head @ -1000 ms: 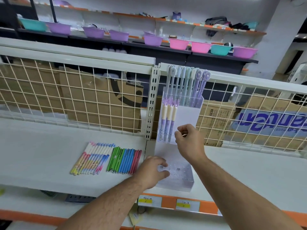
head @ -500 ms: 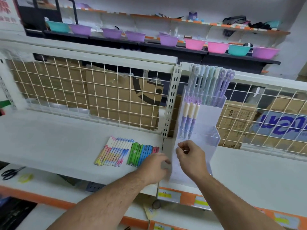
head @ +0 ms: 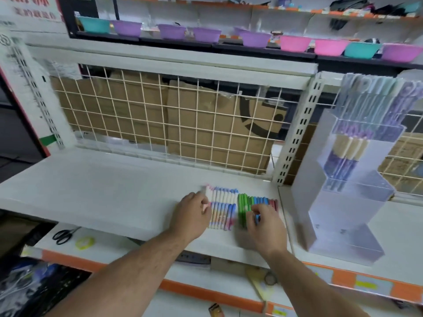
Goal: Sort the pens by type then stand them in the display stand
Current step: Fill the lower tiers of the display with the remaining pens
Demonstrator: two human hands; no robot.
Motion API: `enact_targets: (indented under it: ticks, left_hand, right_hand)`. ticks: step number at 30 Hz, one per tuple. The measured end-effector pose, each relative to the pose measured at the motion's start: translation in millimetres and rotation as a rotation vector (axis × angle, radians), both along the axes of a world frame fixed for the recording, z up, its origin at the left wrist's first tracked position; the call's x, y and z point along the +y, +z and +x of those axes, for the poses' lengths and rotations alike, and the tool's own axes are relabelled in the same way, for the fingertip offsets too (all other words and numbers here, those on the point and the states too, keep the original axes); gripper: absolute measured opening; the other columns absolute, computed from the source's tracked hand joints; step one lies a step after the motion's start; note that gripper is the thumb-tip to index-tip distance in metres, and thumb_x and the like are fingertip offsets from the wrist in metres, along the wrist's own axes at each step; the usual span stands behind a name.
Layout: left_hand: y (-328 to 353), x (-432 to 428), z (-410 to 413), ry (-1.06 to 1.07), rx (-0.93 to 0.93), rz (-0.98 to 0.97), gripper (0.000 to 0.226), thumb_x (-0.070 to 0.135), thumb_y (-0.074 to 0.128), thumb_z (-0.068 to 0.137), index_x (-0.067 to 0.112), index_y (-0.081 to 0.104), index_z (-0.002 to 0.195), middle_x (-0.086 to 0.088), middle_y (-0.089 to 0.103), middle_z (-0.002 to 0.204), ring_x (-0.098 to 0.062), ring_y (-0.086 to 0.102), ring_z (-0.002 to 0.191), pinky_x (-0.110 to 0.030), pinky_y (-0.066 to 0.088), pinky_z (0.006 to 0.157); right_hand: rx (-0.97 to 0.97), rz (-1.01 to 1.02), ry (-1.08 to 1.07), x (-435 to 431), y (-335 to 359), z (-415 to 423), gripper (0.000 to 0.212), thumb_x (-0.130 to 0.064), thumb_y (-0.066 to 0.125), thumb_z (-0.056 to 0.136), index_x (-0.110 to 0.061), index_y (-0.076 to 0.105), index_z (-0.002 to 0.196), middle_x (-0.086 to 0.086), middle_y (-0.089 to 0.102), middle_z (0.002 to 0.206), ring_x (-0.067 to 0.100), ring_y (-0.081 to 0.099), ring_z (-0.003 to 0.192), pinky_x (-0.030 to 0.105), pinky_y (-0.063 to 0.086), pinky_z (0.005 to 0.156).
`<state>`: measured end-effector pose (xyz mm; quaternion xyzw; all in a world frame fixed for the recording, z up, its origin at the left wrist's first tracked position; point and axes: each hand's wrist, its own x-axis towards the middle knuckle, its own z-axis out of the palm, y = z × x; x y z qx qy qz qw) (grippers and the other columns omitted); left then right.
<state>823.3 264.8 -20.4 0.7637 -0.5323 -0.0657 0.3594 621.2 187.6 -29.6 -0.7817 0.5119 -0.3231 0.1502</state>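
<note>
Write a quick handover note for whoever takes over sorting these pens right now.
Left hand: fingers at the left edge of the patterned pens; grip unclear from blur.
Right hand: fingers curled over the solid-colour pens; grip unclear.
Both groups lie sorted on the shelf, left of the display stand.
Done: the stand's two upper tiers hold pens.
To do: stand these two groups in the stand.

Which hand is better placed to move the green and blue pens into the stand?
Right: the right hand touches the green and blue pens and is nearer the display stand.
</note>
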Motion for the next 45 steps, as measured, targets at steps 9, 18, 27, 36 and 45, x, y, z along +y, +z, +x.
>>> enact_targets:
  ticks: [9, 18, 27, 36, 45]
  left_hand:
    - [-24.2, -12.6, 18.8, 0.156, 0.043, 0.142, 0.036, 0.054, 0.057, 0.086, 0.023, 0.057, 0.103, 0.01, 0.059, 0.096, -0.015, 0.059, 0.087, -0.031, 0.051, 0.069]
    - [-29.5, -12.6, 17.9, 0.305, -0.159, 0.174, 0.029, 0.033, 0.052, 0.089, 0.009, 0.059, 0.105, -0.01, 0.062, 0.106, -0.025, 0.054, 0.098, -0.035, 0.044, 0.08]
    - [-29.2, -14.6, 18.6, 0.334, -0.181, 0.243, 0.028, 0.034, 0.049, 0.09, 0.009, 0.058, 0.1, -0.009, 0.064, 0.102, -0.026, 0.057, 0.095, -0.037, 0.045, 0.08]
    - [-28.6, -11.4, 16.7, 0.384, -0.192, 0.26, 0.027, 0.034, 0.049, 0.092, 0.012, 0.052, 0.106, -0.007, 0.059, 0.108, -0.025, 0.053, 0.101, -0.036, 0.043, 0.082]
    - [-33.7, -14.4, 18.8, 0.397, -0.232, 0.289, 0.025, 0.032, 0.041, 0.101, 0.013, 0.055, 0.108, -0.007, 0.061, 0.112, -0.024, 0.055, 0.104, -0.035, 0.042, 0.085]
  right_hand:
    - [0.058, 0.023, -0.036, 6.1, -9.6, 10.1, 0.029, -0.061, 0.029, 0.083, -0.038, 0.047, 0.085, -0.022, 0.043, 0.082, 0.003, 0.042, 0.078, 0.013, 0.027, 0.063]
    - [0.081, -0.035, -0.05, 0.3, -22.5, 7.8, 0.018, -0.041, 0.049, 0.094, -0.028, 0.057, 0.087, -0.013, 0.052, 0.085, 0.011, 0.05, 0.079, 0.025, 0.042, 0.064]
    - [0.069, -0.058, -0.066, 0.1, -24.0, 7.6, 0.014, -0.037, 0.056, 0.095, -0.026, 0.059, 0.088, -0.013, 0.052, 0.083, 0.009, 0.052, 0.076, 0.025, 0.041, 0.062]
    - [0.069, -0.07, -0.066, -1.0, -28.3, 6.5, 0.015, -0.042, 0.054, 0.095, -0.031, 0.054, 0.085, -0.017, 0.05, 0.081, 0.004, 0.051, 0.073, 0.016, 0.035, 0.058]
    - [0.069, -0.086, -0.072, -1.8, -29.6, 5.7, 0.015, -0.041, 0.055, 0.095, -0.031, 0.053, 0.084, -0.015, 0.051, 0.08, 0.006, 0.051, 0.072, 0.018, 0.036, 0.057]
